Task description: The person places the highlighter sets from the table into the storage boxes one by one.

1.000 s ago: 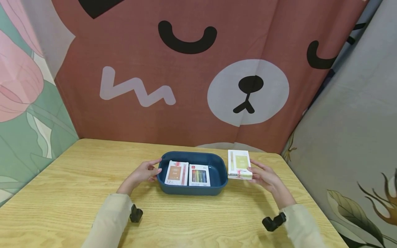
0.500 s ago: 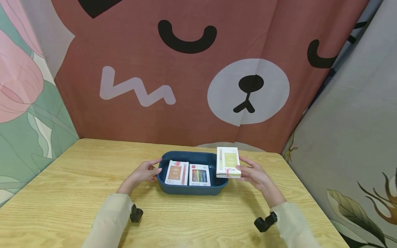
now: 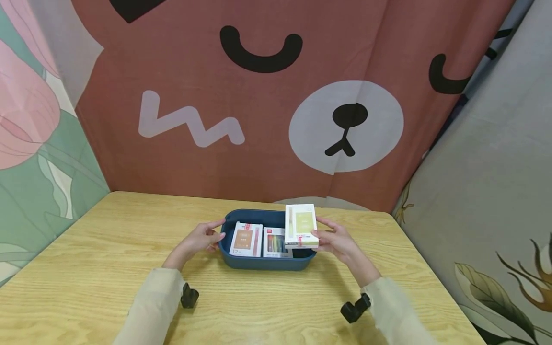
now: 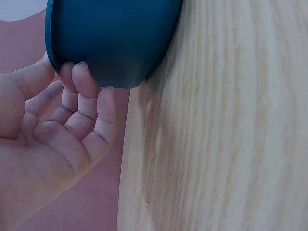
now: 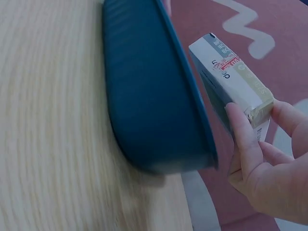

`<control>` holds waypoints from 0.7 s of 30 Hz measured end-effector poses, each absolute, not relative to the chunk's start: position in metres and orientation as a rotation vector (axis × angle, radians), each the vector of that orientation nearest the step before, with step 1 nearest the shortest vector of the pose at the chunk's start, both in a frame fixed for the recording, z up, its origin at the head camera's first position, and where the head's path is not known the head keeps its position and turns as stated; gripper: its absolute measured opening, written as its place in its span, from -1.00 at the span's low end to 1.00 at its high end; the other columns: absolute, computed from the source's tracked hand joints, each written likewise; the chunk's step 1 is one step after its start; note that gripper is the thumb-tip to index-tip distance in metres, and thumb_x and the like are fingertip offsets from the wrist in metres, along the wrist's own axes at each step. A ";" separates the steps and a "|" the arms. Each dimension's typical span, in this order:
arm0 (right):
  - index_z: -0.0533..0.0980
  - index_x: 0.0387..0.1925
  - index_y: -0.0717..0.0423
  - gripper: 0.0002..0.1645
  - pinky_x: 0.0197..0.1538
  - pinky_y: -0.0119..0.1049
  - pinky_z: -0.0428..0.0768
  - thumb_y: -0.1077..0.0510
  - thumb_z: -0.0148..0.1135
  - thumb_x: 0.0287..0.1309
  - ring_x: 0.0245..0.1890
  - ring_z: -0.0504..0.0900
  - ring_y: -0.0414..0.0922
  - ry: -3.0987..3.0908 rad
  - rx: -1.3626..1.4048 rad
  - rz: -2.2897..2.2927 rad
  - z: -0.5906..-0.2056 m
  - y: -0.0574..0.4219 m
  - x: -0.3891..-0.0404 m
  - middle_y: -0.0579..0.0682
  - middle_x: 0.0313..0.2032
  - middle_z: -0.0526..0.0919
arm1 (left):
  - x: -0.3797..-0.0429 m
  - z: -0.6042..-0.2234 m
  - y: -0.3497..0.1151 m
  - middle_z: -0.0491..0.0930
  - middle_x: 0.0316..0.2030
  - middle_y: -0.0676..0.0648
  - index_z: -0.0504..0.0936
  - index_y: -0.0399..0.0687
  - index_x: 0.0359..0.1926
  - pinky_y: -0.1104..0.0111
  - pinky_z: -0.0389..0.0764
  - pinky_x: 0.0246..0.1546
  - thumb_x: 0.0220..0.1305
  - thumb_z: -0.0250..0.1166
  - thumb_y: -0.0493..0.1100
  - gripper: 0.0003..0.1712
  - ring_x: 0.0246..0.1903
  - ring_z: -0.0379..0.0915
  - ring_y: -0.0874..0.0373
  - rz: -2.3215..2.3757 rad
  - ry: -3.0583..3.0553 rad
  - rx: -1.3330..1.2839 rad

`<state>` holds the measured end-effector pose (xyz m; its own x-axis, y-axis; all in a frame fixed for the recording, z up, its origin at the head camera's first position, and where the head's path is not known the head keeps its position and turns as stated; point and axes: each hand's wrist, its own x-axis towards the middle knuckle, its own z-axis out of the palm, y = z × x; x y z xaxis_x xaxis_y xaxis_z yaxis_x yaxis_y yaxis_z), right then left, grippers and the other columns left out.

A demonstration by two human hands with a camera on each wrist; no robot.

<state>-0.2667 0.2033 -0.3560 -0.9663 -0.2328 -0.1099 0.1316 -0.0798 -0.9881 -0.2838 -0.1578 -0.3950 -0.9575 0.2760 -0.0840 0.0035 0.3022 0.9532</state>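
A dark blue plastic bin sits on the table. My left hand pinches its left end, thumb at the rim and fingers curled against the outer wall. Inside lie a white box with an orange panel and, to its right, a white box with a row of coloured sticks printed on it. My right hand holds a white box with a yellow-green panel by its right side. This box is over the bin's right part, above the rim in the right wrist view, and partly covers the box with coloured sticks.
The pale wooden table extends around the bin. A reddish-brown curtain with a bear face hangs behind it. Patterned cloths hang at the left and right. Each wrist wears a small black camera.
My right hand has carried the white box with the yellow-green panel leftward, from beside the bin to over its right part. The left hand and the bin have stayed put.
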 end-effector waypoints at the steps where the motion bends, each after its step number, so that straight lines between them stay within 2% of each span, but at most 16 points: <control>1: -0.01 0.30 0.32 -0.25 -0.41 -0.26 0.57 0.39 0.07 0.12 -0.53 0.61 -0.10 1.946 -0.112 -2.134 -0.357 0.200 -0.267 0.12 -0.46 0.60 | -0.284 -0.395 -0.158 0.42 -0.46 -0.11 0.13 -0.21 0.31 0.29 0.48 -0.48 0.27 0.10 -0.21 -0.38 -0.55 0.39 0.15 1.713 2.337 0.254; 12: 0.04 0.29 0.32 -0.26 -0.44 -0.24 0.57 0.38 0.10 0.11 -0.59 0.59 -0.12 2.021 -0.192 -2.046 -0.364 0.168 -0.269 0.09 -0.54 0.57 | -0.285 -0.394 -0.158 0.41 -0.45 -0.12 0.12 -0.22 0.31 0.26 0.48 -0.47 0.28 0.07 -0.24 -0.40 -0.55 0.39 0.13 1.712 2.342 0.262; 21: 0.15 0.24 0.30 -0.29 -0.44 -0.18 0.57 0.39 0.16 0.05 -0.61 0.57 -0.10 2.070 -0.120 -2.014 -0.371 0.145 -0.271 0.13 -0.52 0.53 | -0.285 -0.396 -0.158 0.42 -0.45 -0.11 0.12 -0.22 0.31 0.28 0.47 -0.49 0.28 0.08 -0.23 -0.39 -0.55 0.39 0.15 1.719 2.331 0.269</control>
